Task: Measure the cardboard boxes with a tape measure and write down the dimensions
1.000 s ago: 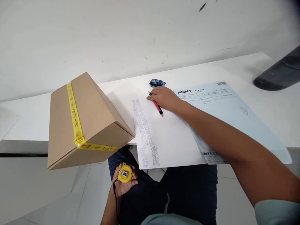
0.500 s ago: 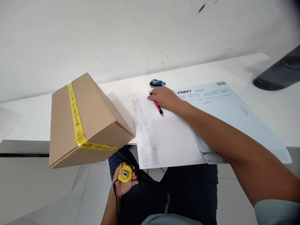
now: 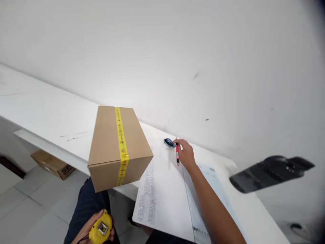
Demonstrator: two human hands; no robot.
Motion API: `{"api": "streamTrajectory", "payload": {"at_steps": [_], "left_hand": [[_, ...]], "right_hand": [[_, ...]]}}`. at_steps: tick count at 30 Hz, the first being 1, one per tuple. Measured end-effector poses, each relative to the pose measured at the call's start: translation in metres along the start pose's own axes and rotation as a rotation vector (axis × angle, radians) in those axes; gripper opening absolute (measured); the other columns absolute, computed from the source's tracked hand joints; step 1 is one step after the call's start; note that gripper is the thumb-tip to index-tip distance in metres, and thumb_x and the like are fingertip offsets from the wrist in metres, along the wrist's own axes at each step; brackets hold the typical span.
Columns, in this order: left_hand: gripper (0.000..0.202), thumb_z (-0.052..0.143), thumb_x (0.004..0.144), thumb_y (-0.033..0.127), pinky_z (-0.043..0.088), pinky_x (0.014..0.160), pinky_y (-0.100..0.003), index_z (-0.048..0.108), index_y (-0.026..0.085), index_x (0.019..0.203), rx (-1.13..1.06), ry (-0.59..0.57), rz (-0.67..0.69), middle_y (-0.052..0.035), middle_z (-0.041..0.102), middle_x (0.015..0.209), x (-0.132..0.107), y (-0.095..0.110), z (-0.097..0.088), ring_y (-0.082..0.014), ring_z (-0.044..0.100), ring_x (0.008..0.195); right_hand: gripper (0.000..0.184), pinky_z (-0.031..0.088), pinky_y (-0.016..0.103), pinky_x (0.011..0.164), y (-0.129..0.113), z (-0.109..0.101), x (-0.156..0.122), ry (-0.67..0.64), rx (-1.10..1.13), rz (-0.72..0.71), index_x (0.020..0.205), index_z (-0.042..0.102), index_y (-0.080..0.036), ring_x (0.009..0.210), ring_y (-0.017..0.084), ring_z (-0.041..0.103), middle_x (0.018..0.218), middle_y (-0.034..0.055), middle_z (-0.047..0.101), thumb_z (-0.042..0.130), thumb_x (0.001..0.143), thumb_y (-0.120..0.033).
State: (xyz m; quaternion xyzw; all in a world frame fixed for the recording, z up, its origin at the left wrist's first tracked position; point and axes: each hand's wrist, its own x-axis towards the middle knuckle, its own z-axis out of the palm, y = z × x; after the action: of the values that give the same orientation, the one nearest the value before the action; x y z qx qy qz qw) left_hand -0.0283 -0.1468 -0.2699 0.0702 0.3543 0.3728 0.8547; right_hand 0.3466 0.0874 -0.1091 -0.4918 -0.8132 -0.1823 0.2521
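My left hand (image 3: pixel 88 225) is closed around a yellow tape measure (image 3: pixel 101 227) low in the view, above my thigh. A red and black pen (image 3: pixel 177 153) is pinched in my right hand (image 3: pixel 186 153), over the far end of a white paper sheet (image 3: pixel 169 200). Dense rows of small handwriting run along the sheet's left side. Just left of the pen's upper end lies a small dark blue bundle (image 3: pixel 168 142), its kind unclear. To the left, a cardboard box (image 3: pixel 109 135) sealed with yellow printed tape (image 3: pixel 121 135) stands on the white table (image 3: pixel 50 108).
A pale blue printed document (image 3: pixel 215 189) lies partly under my right forearm. At the right stands a black cylindrical object (image 3: pixel 269 173), perhaps a bottle. Another cardboard box (image 3: pixel 49 162) sits on the floor below the table. A white wall (image 3: pixel 162 61) rises behind.
The view has turned and tilted. My right hand has lifted the pen off the paper, and the pen now stands nearly vertical in view. My left hand still holds the tape measure.
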Motion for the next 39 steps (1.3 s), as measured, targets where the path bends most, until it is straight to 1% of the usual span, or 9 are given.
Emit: {"api": "streamTrajectory", "payload": {"at_steps": [6,11,16,20,22,26,30,35,39], "left_hand": [[0.06,0.088,0.053,0.067,0.055,0.061,-0.037,0.073,0.017,0.083,0.004,0.143,0.389,-0.0089,0.07,0.064,0.007,-0.004,-0.018,-0.0265,0.066,0.057],[0.055,0.075,0.071,0.07,0.06,0.07,-0.04,0.077,0.023,0.099,0.263,0.173,0.666,-0.0106,0.077,0.086,-0.015,-0.002,-0.021,-0.0298,0.072,0.072],[0.042,0.069,0.085,0.056,0.062,0.084,-0.049,0.07,0.039,0.124,1.035,-0.131,1.248,-0.0113,0.068,0.131,-0.061,0.019,0.05,-0.0362,0.07,0.11],[0.063,0.069,0.088,0.054,0.06,0.092,-0.042,0.047,0.044,0.147,1.413,-0.335,1.775,-0.0122,0.059,0.143,-0.088,0.053,0.128,-0.0298,0.064,0.125],[0.06,0.07,0.091,0.045,0.054,0.103,-0.041,0.049,0.039,0.146,1.563,-0.291,2.015,-0.0104,0.066,0.133,-0.091,0.066,0.153,-0.0264,0.06,0.129],[0.047,0.063,0.092,0.058,0.038,0.118,-0.043,0.063,0.032,0.131,1.883,0.013,2.23,-0.0095,0.067,0.131,-0.094,0.083,0.166,-0.0247,0.049,0.14],[0.048,0.064,0.09,0.063,0.025,0.125,-0.047,0.066,0.033,0.128,2.126,0.198,2.184,-0.0077,0.064,0.136,-0.108,0.092,0.159,-0.0244,0.047,0.141],[0.029,0.068,0.094,0.028,0.038,0.12,-0.043,0.068,0.028,0.122,2.157,0.129,2.248,-0.0013,0.074,0.12,-0.127,0.104,0.145,-0.0177,0.064,0.122],[0.04,0.073,0.086,0.014,0.052,0.103,-0.043,0.068,0.024,0.124,2.019,0.454,2.419,-0.0043,0.077,0.109,-0.139,0.137,0.115,-0.0178,0.072,0.09]], "right_hand": [[0.039,0.051,0.036,0.072,-0.016,-0.029,-0.049,-0.294,-0.055,-0.145,0.086,0.077,-0.021,0.077,0.025,0.068,0.081,0.0086,0.074,0.047,0.08,0.003],[0.057,0.053,0.049,0.093,-0.022,-0.045,-0.073,-0.404,-0.052,-0.054,0.127,0.071,-0.024,0.105,0.03,0.07,0.119,0.0125,0.075,0.042,0.085,0.002],[0.049,0.045,0.058,0.107,-0.096,-0.086,-0.06,-0.444,0.664,0.159,0.149,0.049,-0.034,0.126,0.031,0.06,0.14,0.0117,0.063,0.045,0.103,-0.048],[0.096,0.049,0.048,0.099,-0.18,-0.116,-0.061,-0.746,1.47,-0.081,0.16,0.025,-0.04,0.12,0.03,0.063,0.143,0.0112,0.058,0.065,0.081,-0.077],[0.111,0.052,0.044,0.092,-0.207,-0.12,-0.062,-0.778,1.663,-0.058,0.161,0.018,-0.042,0.117,0.029,0.063,0.146,0.0121,0.053,0.072,0.071,-0.079],[0.084,0.052,0.033,0.067,-0.227,-0.109,-0.061,-0.685,1.819,0.271,0.152,0.037,-0.043,0.08,0.019,0.064,0.117,0.0076,0.062,0.071,0.081,-0.07],[0.062,0.053,0.031,0.073,-0.233,-0.102,-0.059,-0.623,1.902,0.473,0.127,0.054,-0.038,0.077,0.014,0.06,0.099,-0.0004,0.06,0.086,0.075,-0.051],[0.062,0.057,0.039,0.081,-0.227,-0.12,-0.063,-0.431,1.79,0.494,0.125,0.054,-0.041,0.091,0.021,0.064,0.106,0.0026,0.062,0.088,0.074,-0.044],[0.055,0.061,0.044,0.084,-0.186,-0.128,-0.044,-0.08,1.5,0.398,0.124,0.06,-0.044,0.097,0.024,0.065,0.111,0.0043,0.062,0.086,0.076,-0.04]]}}
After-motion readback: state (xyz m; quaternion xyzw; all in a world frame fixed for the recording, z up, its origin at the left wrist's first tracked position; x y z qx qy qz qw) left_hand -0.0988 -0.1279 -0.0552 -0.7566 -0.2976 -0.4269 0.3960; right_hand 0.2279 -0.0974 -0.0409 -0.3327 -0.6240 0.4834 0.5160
